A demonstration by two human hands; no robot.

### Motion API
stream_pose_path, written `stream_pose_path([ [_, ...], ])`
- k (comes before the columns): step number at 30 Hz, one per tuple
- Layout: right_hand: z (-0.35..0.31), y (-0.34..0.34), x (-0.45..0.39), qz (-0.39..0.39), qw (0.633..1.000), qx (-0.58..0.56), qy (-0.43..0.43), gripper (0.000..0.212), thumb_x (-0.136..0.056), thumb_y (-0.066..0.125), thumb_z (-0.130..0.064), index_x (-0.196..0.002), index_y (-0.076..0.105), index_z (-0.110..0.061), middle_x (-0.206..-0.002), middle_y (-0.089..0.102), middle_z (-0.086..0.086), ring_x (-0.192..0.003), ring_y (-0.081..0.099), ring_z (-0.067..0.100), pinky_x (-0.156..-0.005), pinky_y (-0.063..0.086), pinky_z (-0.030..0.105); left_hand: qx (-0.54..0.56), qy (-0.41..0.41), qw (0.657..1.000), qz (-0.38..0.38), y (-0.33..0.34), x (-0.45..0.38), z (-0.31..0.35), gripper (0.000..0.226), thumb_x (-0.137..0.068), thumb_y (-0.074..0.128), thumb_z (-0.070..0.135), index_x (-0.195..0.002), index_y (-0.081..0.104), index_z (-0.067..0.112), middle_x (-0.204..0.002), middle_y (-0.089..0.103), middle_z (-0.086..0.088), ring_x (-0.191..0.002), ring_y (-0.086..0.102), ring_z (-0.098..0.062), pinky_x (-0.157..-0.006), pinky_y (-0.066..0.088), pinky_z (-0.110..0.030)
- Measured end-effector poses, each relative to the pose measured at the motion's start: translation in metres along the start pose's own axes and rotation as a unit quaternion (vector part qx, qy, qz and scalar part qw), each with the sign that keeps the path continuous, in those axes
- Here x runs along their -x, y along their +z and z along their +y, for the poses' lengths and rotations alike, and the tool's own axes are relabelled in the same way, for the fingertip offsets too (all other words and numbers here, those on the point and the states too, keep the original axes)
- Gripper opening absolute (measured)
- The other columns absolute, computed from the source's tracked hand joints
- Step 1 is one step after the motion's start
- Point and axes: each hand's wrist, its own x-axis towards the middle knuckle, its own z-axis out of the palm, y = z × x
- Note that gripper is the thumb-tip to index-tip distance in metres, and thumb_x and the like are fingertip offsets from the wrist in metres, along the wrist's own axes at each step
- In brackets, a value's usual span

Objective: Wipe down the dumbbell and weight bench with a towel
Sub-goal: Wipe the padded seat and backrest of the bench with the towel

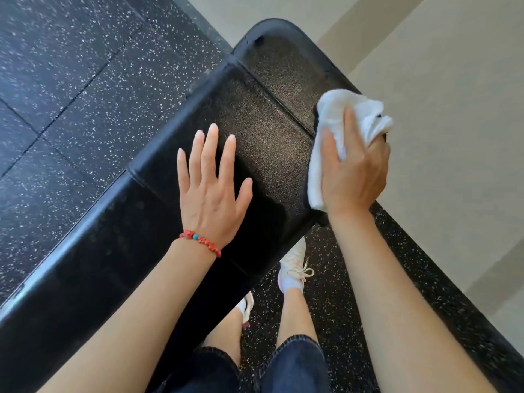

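one white towel (340,123) sits bunched at the 3 o'clock edge of the black bench (255,114), draped over the pad's side where a seam crosses the upholstery. the right hand (354,171) grips it, fingers curled over the cloth and pressing it against the bench edge; part of the towel hangs down below the palm and part puffs out past the knuckles toward 2 o'clock. the left hand (211,188) lies flat on the pad near the centre, fingers straight and spread, pointing to 12 o'clock, holding nothing. a red beaded bracelet (200,241) with one blue bead circles that wrist.

the bench runs diagonally from 8 o'clock up to 1 o'clock, its rounded end at the top, its textured surface glossy along the near rim. no dumbbell shows in this view.

under the bench edge, toward 6 o'clock, two white sneakers (293,268) stand on the floor, the left one mostly hidden by the pad, with bare shins and dark denim shorts (295,364) below them. black rubber floor (71,80) flecked with white fills the 9 to 11 o'clock side and a strip at 5 o'clock. a beige wall (453,109) takes up the 1 to 4 o'clock side, close behind the towel hand.
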Motion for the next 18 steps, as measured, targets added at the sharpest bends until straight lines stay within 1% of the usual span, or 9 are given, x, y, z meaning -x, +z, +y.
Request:
stream_pose_path([
  [4,0.020,-0.013,0.026,-0.053,0.996,-0.008,-0.074,0.043,-0.085,0.054,-0.042,-0.121,0.061,-0.019,-0.074,0.054,0.021,-0.066,0.052,0.033,-0.053,0.044,0.036,0.001,-0.017,1.000,-0.002,0.000,-0.023,0.010,0.060,-0.088,0.039,0.038,-0.138,0.039,0.004,-0.147,0.031,-0.021,-0.137,0.025,-0.038,-0.112,0.013,-0.054],
  [6,0.029,-0.017,0.026,-0.070,0.993,0.005,-0.099,0.042,-0.086,0.053,-0.042,-0.119,0.062,-0.018,-0.072,0.054,0.020,-0.064,0.051,0.032,-0.051,0.044,0.036,0.003,-0.025,1.000,-0.008,0.002,-0.030,0.014,0.061,-0.088,0.038,0.039,-0.139,0.039,0.005,-0.148,0.030,-0.020,-0.138,0.024,-0.037,-0.112,0.012,-0.054],
  [10,0.016,-0.008,-0.013,-0.059,0.983,0.007,-0.173,0.041,-0.083,0.053,-0.042,-0.114,0.066,-0.017,-0.073,0.056,0.021,-0.063,0.053,0.032,-0.052,0.044,0.033,-0.015,-0.029,0.999,-0.012,0.011,-0.032,0.016,0.062,-0.088,0.037,0.040,-0.140,0.037,0.005,-0.148,0.030,-0.020,-0.138,0.025,-0.037,-0.111,0.013,-0.054],
  [12,-0.001,0.006,-0.043,-0.059,0.972,-0.008,-0.226,0.040,-0.082,0.056,-0.040,-0.111,0.067,-0.016,-0.076,0.058,0.022,-0.065,0.055,0.034,-0.054,0.045,0.034,-0.025,-0.029,0.999,-0.003,0.016,-0.031,0.015,0.062,-0.088,0.038,0.040,-0.140,0.037,0.006,-0.148,0.031,-0.020,-0.137,0.025,-0.037,-0.112,0.013,-0.054],
  [14,-0.016,0.018,-0.066,-0.074,0.963,-0.024,-0.258,0.038,-0.082,0.060,-0.038,-0.113,0.066,-0.017,-0.078,0.059,0.022,-0.068,0.056,0.035,-0.057,0.047,0.036,-0.027,-0.028,0.999,0.006,0.017,-0.032,0.013,0.062,-0.088,0.040,0.039,-0.140,0.037,0.007,-0.148,0.031,-0.019,-0.138,0.025,-0.035,-0.112,0.012,-0.053],
  [16,-0.019,0.019,-0.072,-0.083,0.958,-0.027,-0.273,0.038,-0.082,0.062,-0.038,-0.114,0.066,-0.018,-0.077,0.059,0.021,-0.068,0.056,0.034,-0.056,0.046,0.036,-0.024,-0.029,0.999,0.008,0.017,-0.032,0.014,0.062,-0.087,0.041,0.039,-0.140,0.037,0.008,-0.149,0.031,-0.018,-0.138,0.025,-0.035,-0.113,0.013,-0.052],
  [18,-0.009,0.016,-0.066,-0.070,0.948,-0.024,-0.309,0.036,-0.084,0.059,-0.038,-0.112,0.066,-0.017,-0.072,0.057,0.019,-0.062,0.054,0.032,-0.052,0.045,0.033,-0.017,-0.034,0.999,0.007,0.015,-0.032,0.015,0.062,-0.086,0.042,0.039,-0.140,0.038,0.008,-0.148,0.031,-0.018,-0.138,0.026,-0.034,-0.112,0.014,-0.052],
])
